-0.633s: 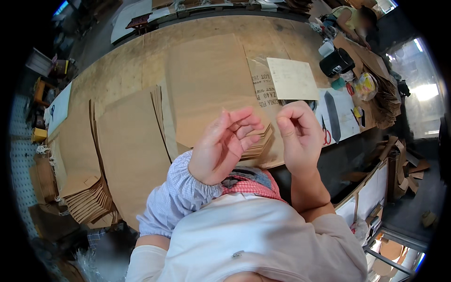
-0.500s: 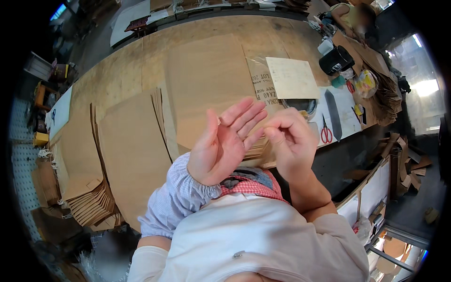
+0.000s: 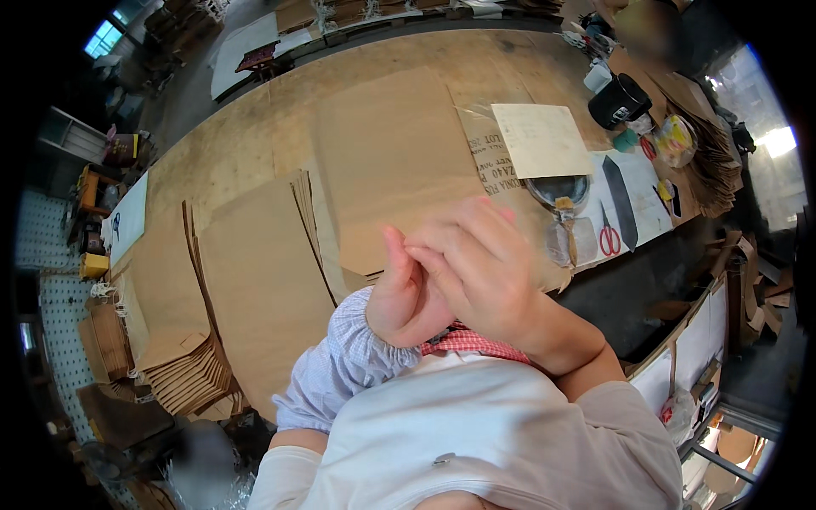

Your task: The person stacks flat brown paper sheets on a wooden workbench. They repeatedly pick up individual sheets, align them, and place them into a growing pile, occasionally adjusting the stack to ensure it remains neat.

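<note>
My left hand (image 3: 398, 304) is held palm up above the near side of the table, its thumb stretched up. It appears to hold nothing, though most of its fingers are hidden behind my right hand (image 3: 489, 268). The right hand lies across the left palm, slightly smeared by motion. Its bent thumb and finger come together in a pinch against the left thumb; anything between them is too small to make out. Behind both hands lies a large brown paper sheet (image 3: 391, 144). Further left are stacked brown paper bags (image 3: 259, 263) with folded bottoms.
The wooden table (image 3: 246, 127) carries a cream card (image 3: 541, 140), a round dark dish (image 3: 557, 189), red-handled scissors (image 3: 609, 239), a dark pointed blade-shaped piece (image 3: 620, 200) and a black mug (image 3: 619, 102). Another person (image 3: 650, 30) is at the far right.
My right hand has moved left and down, from the left little finger to the left thumb, now covering the left palm. The view has shifted slightly.
</note>
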`<state>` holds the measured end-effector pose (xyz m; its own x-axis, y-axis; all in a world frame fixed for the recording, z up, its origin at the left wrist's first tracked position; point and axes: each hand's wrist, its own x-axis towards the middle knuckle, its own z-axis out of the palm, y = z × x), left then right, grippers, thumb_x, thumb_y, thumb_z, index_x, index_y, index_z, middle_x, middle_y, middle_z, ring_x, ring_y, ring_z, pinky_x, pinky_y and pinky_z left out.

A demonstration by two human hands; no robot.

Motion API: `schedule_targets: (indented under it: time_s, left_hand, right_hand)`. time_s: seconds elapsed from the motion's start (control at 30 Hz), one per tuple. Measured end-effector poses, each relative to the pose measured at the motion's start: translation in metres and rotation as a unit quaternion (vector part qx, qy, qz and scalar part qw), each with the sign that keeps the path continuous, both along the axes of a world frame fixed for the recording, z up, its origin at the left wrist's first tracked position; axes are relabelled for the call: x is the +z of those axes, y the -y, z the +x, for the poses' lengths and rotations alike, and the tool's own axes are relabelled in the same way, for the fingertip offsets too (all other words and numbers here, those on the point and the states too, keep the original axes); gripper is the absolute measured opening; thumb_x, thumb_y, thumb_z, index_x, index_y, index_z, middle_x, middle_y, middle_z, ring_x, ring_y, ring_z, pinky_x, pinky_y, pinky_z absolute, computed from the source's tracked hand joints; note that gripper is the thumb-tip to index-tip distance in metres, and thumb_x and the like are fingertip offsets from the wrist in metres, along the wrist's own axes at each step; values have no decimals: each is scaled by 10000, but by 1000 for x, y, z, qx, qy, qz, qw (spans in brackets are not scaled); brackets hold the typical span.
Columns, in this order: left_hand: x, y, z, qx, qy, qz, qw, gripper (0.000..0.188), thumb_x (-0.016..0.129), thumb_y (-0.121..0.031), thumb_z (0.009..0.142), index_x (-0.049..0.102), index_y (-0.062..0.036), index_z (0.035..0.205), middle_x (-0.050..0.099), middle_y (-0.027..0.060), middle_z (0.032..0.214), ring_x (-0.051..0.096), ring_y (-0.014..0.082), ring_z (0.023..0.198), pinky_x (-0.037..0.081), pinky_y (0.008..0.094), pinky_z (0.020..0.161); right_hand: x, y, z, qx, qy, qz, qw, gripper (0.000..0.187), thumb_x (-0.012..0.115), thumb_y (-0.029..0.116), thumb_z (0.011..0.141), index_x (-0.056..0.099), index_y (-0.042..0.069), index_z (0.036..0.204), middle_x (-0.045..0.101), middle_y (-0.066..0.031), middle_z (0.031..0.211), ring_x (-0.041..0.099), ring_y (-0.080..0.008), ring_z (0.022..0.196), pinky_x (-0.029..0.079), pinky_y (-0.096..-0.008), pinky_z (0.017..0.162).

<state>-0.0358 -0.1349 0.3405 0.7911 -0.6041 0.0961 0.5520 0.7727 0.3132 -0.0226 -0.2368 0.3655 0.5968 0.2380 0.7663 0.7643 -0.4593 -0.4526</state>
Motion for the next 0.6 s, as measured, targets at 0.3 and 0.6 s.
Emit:
schedule_targets:
  time_s: [0.3,0.6]
  left_hand:
    - [-25,3,-1,-18,32,-89,995,786,321,-629,747,276,-8,1226,315,91,1263,281,185,1198,230,346,995]
    - [-2,-6,7,25,-57,-66,996,856,188,-694,742,109,-78,1331,126,150,1374,141,244,1265,134,382,1019]
  right_hand:
    - [2,8,3,44,-131,75,988,77,571,-17,707,514,2,755,510,-88,713,495,-173,606,390,-245,506]
    - [15,27,-12,26,-234,186,954,73,567,-45,702,527,-1,744,530,-82,722,527,-158,595,415,-236,491]
